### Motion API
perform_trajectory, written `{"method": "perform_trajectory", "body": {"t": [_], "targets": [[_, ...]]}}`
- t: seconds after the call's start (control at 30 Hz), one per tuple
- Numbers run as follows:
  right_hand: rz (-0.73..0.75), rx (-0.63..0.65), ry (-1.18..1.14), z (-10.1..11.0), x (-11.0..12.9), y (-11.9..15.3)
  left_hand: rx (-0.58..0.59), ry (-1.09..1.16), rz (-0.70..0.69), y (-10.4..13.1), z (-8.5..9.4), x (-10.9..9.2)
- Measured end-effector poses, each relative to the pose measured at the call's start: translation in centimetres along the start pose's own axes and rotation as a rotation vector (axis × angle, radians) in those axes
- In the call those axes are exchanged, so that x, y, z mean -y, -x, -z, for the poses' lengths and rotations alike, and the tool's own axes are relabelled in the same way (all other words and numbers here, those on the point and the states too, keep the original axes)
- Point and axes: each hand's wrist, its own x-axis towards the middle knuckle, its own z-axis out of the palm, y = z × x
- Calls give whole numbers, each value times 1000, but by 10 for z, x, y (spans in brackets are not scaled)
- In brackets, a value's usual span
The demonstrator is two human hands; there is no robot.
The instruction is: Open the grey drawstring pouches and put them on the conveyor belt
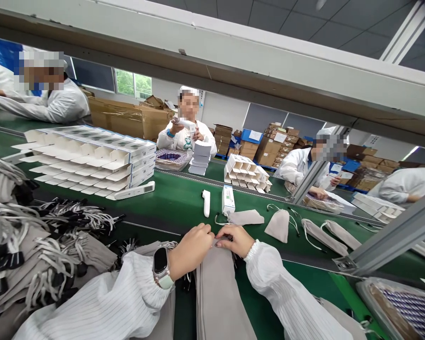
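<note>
Pinching the top edge of the grey pouch, both hands nearly met; beyond them, green worktop lay open around the white thermometer.

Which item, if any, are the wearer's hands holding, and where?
Both hands pinch a long grey fabric pouch at its far end.

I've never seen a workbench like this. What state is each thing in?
Left hand: fingers curled, pinching grey cloth.
Right hand: pinching beside it.
Long grey cloth pouches: laid flat, top edge pinched.
Large stack of white cardboard boxes: lying sideways, flaps open.
Small white-and-blue box: upright; top open or shut, unclear.
White handheld device: unboxed, on green belt.
Short grey drawstring pouch: lying flat, unheld.
</note>
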Motion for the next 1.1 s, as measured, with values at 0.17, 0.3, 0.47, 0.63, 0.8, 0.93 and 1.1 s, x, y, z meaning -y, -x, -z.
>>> {"method": "perform_trajectory", "body": {"t": [0.17,0.3,0.47,0.63,0.8,0.93,1.1], "targets": [[55,-58,24,0,1,1,-21,-55,-1,0,7,-7],[66,-65,80,1,2,1,-17,-88,-10,0,8,-9],[101,3,78,-1,3,1,-19,-106,14,-1,6,-6],[59,88,-93,3,-2,4,29,3,-76,-1,18,-3],[-299,-169,-200,17,-27,-19,108,319,-124,-4,40,2],[-563,-378,-66,16,-49,-60,158,589,-122,-7,41,2],[-750,-416,-131,9,-56,-90,148,764,20,-9,33,3]]}}
